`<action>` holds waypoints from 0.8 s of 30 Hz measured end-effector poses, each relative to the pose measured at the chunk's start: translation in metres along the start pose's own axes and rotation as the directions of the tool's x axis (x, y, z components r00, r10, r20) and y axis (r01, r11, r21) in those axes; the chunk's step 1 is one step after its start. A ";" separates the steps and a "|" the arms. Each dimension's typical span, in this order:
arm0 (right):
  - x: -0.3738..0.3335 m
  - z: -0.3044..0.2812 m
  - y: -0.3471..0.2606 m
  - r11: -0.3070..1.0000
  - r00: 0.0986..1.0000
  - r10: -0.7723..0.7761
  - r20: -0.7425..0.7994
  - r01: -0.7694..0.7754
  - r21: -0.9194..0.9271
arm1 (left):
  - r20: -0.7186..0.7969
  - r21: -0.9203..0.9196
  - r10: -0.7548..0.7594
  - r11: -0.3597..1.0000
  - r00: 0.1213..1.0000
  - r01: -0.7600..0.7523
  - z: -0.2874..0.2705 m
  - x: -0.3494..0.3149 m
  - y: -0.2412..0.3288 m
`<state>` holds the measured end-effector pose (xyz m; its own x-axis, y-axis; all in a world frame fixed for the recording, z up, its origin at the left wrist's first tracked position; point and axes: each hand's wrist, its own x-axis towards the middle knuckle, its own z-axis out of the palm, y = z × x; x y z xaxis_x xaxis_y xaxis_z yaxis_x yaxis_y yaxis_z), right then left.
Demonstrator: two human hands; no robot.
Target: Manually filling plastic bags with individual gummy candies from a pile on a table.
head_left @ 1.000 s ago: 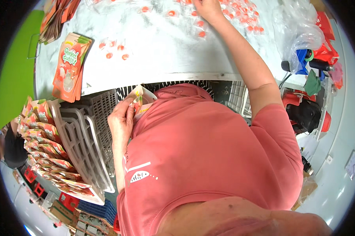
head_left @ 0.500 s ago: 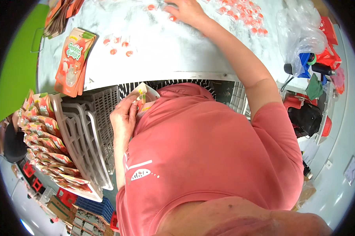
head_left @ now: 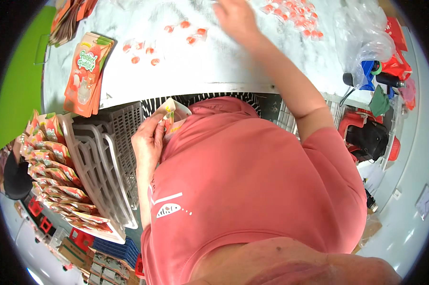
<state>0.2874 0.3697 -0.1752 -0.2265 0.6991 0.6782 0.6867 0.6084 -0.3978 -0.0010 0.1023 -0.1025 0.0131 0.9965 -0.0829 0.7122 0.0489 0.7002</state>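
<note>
- with the left hand [head_left: 147, 137], pinching a pouch [head_left: 175, 118], low beside the shirt [head_left: 252, 175] and below the edge of the bench [head_left: 214, 71]; could drop it through too light a pinch, or crease its mouth through too hard a one.
- with the right hand [head_left: 236, 21], blurred and near the top of view, reaching over the bench; cannot tell whether spread, closed or carrying anything; could scatter sweets by brushing too low.
- left of that hand, see four sweets [head_left: 191, 40], then five sweets [head_left: 139, 46] near them; could miscount if nudging both groups together.
- right of it, see a loose pile [head_left: 295, 16]; could stray if bumped.
- farther left, see flat pouches [head_left: 83, 78] at the bench edge; could slide off if knocked.
- lower left, see plump pouches [head_left: 57, 175] packed in a crate [head_left: 71, 137]; could topple if jostled.
</note>
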 end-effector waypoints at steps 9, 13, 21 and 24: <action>-0.006 -0.018 0.044 0.979 0.925 0.154 0.347 -0.095 -0.182 | 0.042 -0.014 0.014 1.000 0.999 -0.013 0.002 0.007 0.003; -0.007 0.014 0.015 0.993 0.932 0.117 0.342 -0.101 -0.065 | 0.014 -0.029 0.011 1.000 1.000 -0.010 0.004 0.001 -0.001; -0.018 0.049 -0.037 0.991 0.998 -0.028 0.055 0.021 0.132 | -0.016 -0.001 0.036 0.999 0.999 -0.036 0.002 -0.004 0.000; -0.020 0.067 -0.070 0.998 0.925 -0.028 0.379 0.045 -0.036 | 0.031 -0.008 0.023 1.000 0.999 -0.023 0.002 -0.001 0.005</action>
<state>0.1977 0.3378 -0.2023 -0.4905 0.7722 0.4040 0.7001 0.6252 -0.3450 0.0039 0.1015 -0.1000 0.0511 0.9947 -0.0887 0.7061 0.0268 0.7076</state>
